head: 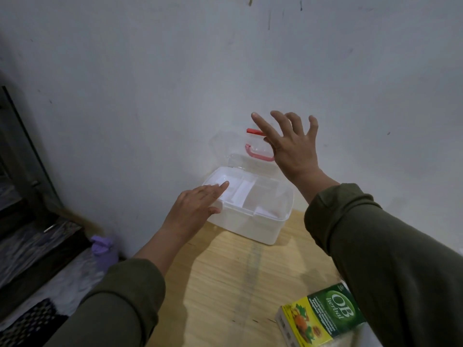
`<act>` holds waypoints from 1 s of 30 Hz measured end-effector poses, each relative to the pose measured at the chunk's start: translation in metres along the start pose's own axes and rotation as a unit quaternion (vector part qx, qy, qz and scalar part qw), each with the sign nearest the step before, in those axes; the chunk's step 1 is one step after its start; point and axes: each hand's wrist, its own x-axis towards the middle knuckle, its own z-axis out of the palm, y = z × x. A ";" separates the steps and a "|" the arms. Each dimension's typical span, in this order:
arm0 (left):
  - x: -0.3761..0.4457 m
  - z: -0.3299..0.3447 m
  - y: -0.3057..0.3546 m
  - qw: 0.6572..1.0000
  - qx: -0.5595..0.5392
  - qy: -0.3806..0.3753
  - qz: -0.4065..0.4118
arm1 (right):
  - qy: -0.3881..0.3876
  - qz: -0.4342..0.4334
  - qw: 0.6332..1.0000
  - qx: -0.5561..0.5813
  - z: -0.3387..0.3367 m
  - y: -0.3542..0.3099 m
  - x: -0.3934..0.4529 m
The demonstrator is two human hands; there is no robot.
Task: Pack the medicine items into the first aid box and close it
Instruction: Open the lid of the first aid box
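Right grip (288, 144) is spread empty against the clear raised lid (233, 149); left grip (198, 206), also holding nothing, rests flat on the first aid box (250, 221) rim at nine o'clock. Steady the box so the lid stays up (it looks light). The OB herbal carton (323, 319) waits on the counter (225, 284) at five o'clock, well apart.

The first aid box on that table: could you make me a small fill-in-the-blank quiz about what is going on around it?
1. The clear lid of the first aid box stands ____.
2. The lid's handle is coloured ____.
3. The left hand rests on the box's ____ corner.
4. The green and yellow medicine carton lies on the ____, outside the box.

Missing words: open; pink; left; table
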 end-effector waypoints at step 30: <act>-0.029 -0.007 -0.008 0.998 -0.056 0.038 0.009 | -0.128 0.074 0.989 -0.020 0.011 0.013 0.000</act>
